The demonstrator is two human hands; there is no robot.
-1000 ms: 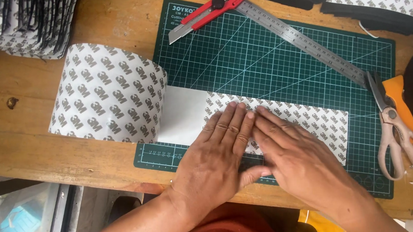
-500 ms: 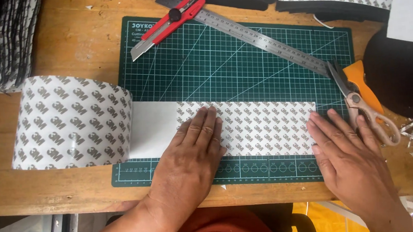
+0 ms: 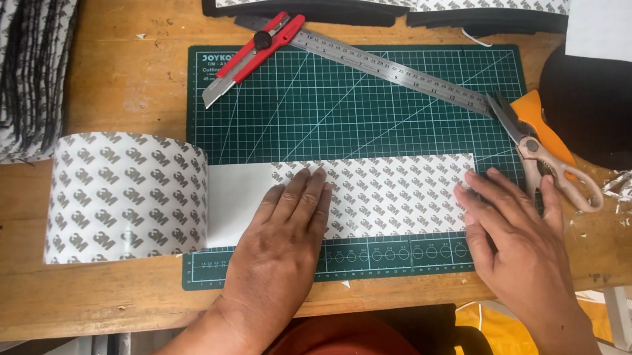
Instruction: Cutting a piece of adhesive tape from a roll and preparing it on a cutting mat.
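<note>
A wide roll of printed white adhesive sheet (image 3: pixel 124 194) lies at the left, its free end unrolled across a green cutting mat (image 3: pixel 355 100). On that end rests a printed rectangular strip (image 3: pixel 399 194). My left hand (image 3: pixel 283 235) lies flat, fingers together, pressing the strip's left part. My right hand (image 3: pixel 513 234) is flat at the strip's right end, fingertips on its edge. Neither hand holds anything.
A red utility knife (image 3: pixel 252 56) and a steel ruler (image 3: pixel 390 68) lie across the mat's top. Scissors with pale handles (image 3: pixel 544 158) sit at the mat's right edge beside a black round piece (image 3: pixel 608 112). Stacked printed strips (image 3: pixel 5 73) fill the far left. Paper scraps (image 3: pixel 624 185) lie at right.
My hands, side by side a second ago, have spread apart: the right slid along the strip to its right end, the left stayed at its left part. The camera view shifted.
</note>
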